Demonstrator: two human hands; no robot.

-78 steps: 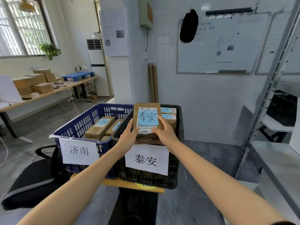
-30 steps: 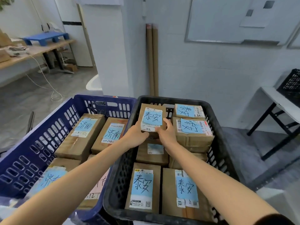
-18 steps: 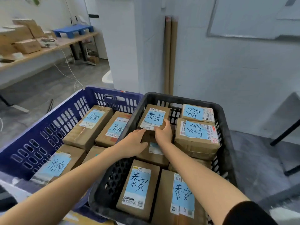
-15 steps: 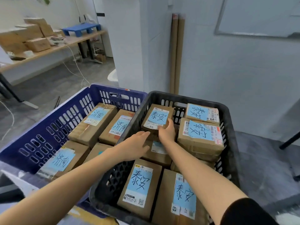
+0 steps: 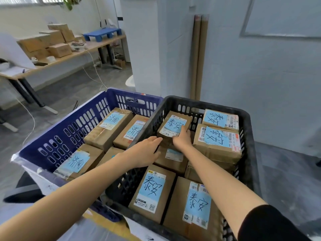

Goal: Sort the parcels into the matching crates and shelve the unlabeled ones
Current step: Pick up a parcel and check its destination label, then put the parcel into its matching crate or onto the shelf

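Observation:
A small brown parcel with a blue 泰安 label lies at the back left of the black crate, on top of other parcels. My right hand grips its near right corner, fingers curled along the side. My left hand hovers just left of it with fingers straight, holding nothing. Several more 泰安 parcels fill the black crate. The blue crate to the left holds several parcels labelled 济南.
A long wooden table with cardboard boxes and a blue stool stands at the far left. Two cardboard tubes lean against the white wall behind the crates. Grey floor lies to the right of the black crate.
The parcel has gone from held above the crate to resting at its back left. My left hand has let go and drawn back; my right hand stays on it.

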